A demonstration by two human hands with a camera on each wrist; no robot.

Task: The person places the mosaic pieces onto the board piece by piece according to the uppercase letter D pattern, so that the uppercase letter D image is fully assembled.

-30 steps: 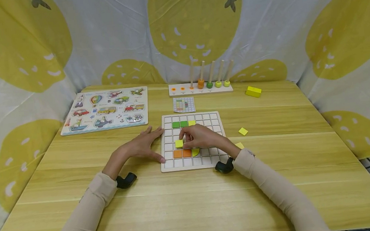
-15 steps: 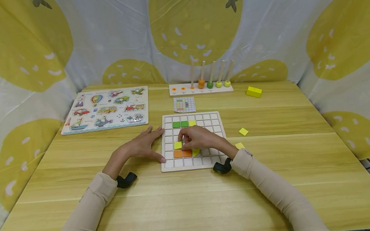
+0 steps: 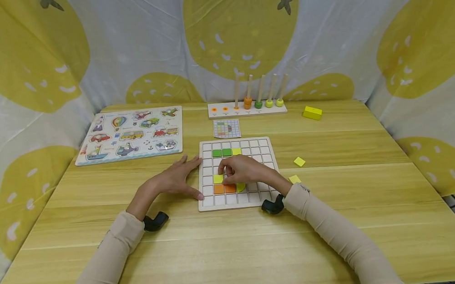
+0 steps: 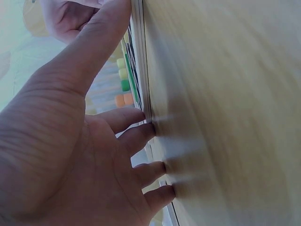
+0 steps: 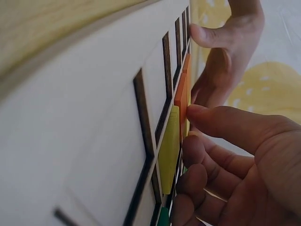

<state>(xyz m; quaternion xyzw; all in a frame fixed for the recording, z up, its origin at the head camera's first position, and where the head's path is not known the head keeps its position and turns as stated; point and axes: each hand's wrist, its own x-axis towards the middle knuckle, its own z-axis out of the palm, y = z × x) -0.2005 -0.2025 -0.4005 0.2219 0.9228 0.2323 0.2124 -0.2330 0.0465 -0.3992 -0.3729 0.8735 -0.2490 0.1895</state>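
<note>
A white grid board (image 3: 257, 197) lies on the table. Its left edge has my left hand (image 3: 175, 180) beside it, fingers spread, the thumb at the near corner; in the left wrist view the fingertips (image 4: 162, 192) touch the table along that edge. Over the board, my right hand (image 3: 244, 168) pinches the right side of a yellow square tile (image 3: 218, 179) between thumb and index finger. This tile sits just above two orange square tiles (image 3: 219, 189). To their right is a yellow rounded tile (image 3: 241, 187). Two green tiles (image 3: 221, 153) and a yellow one (image 3: 236, 151) lie farther up.
Two loose yellow tiles (image 3: 299, 162) lie right of the board. Behind it are a printed pattern card (image 3: 226, 129) and a peg stand (image 3: 220, 111) with coloured rings. A vehicle puzzle board (image 3: 128, 135) lies back left, a yellow block (image 3: 312, 113) back right.
My right hand has moved slightly left and down with the yellow square tile, which now sits in the cell above the left orange tile. The left hand has not moved.
</note>
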